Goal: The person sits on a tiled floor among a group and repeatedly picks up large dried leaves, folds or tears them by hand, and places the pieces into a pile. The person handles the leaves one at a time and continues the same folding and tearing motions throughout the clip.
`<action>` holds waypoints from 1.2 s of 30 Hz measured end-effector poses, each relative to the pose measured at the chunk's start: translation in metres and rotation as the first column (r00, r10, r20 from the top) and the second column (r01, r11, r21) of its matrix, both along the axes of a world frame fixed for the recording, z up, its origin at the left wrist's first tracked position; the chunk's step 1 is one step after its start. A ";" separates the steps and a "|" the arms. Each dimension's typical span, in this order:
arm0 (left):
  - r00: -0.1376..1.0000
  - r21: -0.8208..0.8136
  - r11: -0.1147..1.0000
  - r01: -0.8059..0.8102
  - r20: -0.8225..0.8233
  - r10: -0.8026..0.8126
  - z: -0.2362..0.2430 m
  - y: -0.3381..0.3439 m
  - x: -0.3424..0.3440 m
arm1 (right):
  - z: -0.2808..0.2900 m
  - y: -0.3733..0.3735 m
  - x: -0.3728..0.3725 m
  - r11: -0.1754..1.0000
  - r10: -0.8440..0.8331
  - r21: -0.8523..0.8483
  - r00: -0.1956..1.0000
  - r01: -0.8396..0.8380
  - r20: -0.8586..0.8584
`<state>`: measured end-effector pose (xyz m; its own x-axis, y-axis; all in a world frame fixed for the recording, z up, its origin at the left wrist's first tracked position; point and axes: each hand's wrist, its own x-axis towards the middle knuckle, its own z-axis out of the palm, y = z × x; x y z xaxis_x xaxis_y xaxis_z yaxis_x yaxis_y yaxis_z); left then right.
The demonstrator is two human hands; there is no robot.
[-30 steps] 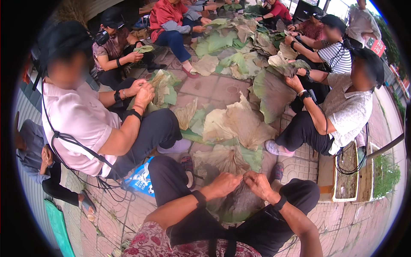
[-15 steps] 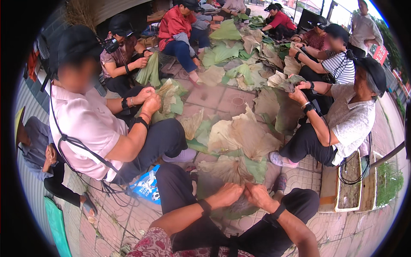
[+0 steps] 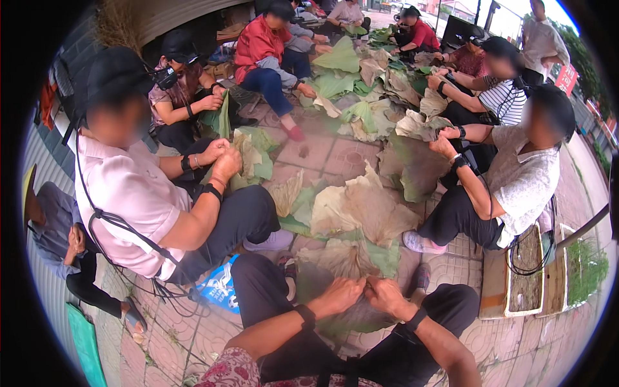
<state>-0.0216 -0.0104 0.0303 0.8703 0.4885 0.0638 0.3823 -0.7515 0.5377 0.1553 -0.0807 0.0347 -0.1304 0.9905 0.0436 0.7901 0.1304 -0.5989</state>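
Paving, pinkish, patterned, strewn leaves, planters rightward

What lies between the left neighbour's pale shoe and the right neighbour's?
Mostly large, overlapping leaves, brownish and green, as the head view shows.

We're outdoors at a street-side work spot: pink paving tiles underfoot, a ribbed shutter to the left. Planter boxes stand at the right, and people sit around large leaves.
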 end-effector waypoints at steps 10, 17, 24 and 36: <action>0.990 -0.034 0.994 -0.107 0.086 0.110 -0.003 0.013 0.007 | -0.001 0.009 -0.001 0.991 -0.045 0.120 0.997 0.052 -0.058; 0.989 0.004 0.995 -0.101 0.105 0.100 -0.001 0.017 0.002 | 0.005 0.018 0.004 0.991 -0.133 -0.024 0.907 0.135 -0.401; 0.974 0.038 0.976 -0.216 0.080 0.213 0.004 0.009 0.001 | 0.015 0.010 0.004 0.979 -0.154 -0.140 0.988 0.149 -0.020; 0.969 0.000 0.973 -0.230 0.088 0.229 -0.008 0.003 0.007 | -0.012 0.013 -0.008 0.990 -0.130 -0.063 0.985 0.124 -0.109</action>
